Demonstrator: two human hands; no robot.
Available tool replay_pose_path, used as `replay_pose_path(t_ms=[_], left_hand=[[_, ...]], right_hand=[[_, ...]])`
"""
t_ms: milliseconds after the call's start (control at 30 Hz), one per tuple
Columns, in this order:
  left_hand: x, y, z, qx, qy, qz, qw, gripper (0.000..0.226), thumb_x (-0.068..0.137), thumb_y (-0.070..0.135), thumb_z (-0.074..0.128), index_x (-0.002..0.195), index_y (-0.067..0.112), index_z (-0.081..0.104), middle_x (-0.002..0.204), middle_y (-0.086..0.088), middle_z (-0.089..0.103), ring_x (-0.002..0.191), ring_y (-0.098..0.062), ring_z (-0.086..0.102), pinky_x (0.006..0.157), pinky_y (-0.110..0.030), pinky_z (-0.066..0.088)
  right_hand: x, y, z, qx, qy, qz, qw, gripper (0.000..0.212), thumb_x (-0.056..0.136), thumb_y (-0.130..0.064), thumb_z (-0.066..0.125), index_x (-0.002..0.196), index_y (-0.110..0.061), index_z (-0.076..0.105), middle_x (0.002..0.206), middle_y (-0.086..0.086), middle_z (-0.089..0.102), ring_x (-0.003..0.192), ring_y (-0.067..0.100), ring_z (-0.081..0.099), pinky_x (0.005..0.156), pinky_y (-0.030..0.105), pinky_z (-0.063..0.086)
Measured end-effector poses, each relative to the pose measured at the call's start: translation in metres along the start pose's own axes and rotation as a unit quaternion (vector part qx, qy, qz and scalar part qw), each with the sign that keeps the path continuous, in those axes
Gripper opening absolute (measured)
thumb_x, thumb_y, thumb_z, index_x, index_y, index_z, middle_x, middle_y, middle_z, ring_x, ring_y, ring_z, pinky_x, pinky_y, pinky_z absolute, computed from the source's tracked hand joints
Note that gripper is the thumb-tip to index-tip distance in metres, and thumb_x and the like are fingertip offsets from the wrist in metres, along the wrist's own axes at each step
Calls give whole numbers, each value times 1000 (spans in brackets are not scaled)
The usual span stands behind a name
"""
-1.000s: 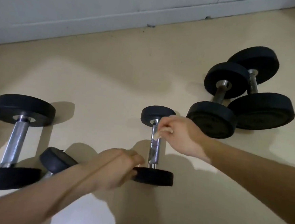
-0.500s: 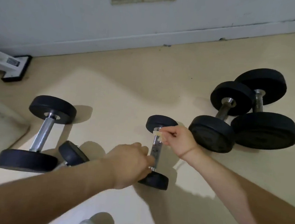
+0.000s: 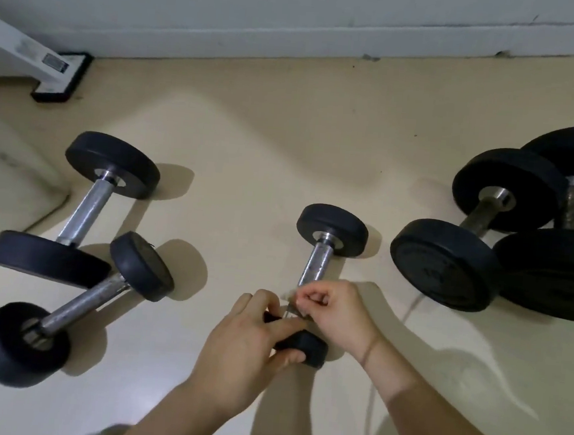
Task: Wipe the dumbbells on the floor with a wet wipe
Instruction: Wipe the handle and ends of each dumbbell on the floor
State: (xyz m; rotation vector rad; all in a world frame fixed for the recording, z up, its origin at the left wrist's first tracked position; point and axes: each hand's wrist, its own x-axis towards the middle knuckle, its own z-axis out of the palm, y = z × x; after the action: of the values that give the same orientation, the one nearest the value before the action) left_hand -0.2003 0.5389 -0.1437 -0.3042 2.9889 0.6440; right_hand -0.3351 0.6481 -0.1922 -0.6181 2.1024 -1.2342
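Grip, left hand [image 3: 244,348]: curling round near black end of small steel-handled dumbbell [image 3: 319,264], which is lying on beige floor [image 3: 266,154]. Grip, right hand [image 3: 334,312]: pinching pale wet wipe [image 3: 291,296] against the handle. 4 other black dumbbells [image 3: 87,208] are lying nearby.

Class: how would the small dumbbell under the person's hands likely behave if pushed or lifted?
The small dumbbell probably rolls: its round heads rest on smooth floor, perhaps why the left hand grips one head. Metal bar: likely heavy for its size, rigid where the right hand presses the wet wipe.
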Motion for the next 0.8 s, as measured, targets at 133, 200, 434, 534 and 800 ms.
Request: replay_pose_path(t_ms=[133,200,434,534,800], left_hand=[[-1,6,2,-24,-8,-3,1000,36,73,59,50,108,49,55,96,15,39,82,-7,42,65,-14,33],[0,8,8,-20,16,3,1000,33,74,56,50,105,47,58,97,12,43,81,-10,43,67,-17,38],[3,20,18,-14,14,44,999,36,74,54,52,107,45,58,101,6,50,82,-16,46,69,-32,51],[4,18,23,-16,33,60,998,31,77,55,51,105,43,59,100,6,46,81,-16,44,69,-30,49],[5,13,26,-43,50,82,994,35,76,52,54,110,42,57,105,6,44,81,-18,46,73,-27,46]], right_hand=[[24,-2,-13,-90,96,-70,989,17,84,-15,66,70,-24,70,53,-21,57,53,3,53,57,20,44],[47,1,-22,-70,198,-52,976,17,86,-19,66,70,-17,67,44,-10,44,45,8,40,53,29,43],[9,10,-7,-53,7,4,999,19,79,-9,68,66,-24,70,47,-13,54,50,4,48,63,28,48],[44,3,-32,-117,154,-8,981,16,85,-19,66,69,-22,65,45,-12,47,48,5,46,57,27,45],[30,6,-23,-92,68,16,993,15,82,-18,71,69,-24,68,50,-12,52,50,4,46,64,27,46]])
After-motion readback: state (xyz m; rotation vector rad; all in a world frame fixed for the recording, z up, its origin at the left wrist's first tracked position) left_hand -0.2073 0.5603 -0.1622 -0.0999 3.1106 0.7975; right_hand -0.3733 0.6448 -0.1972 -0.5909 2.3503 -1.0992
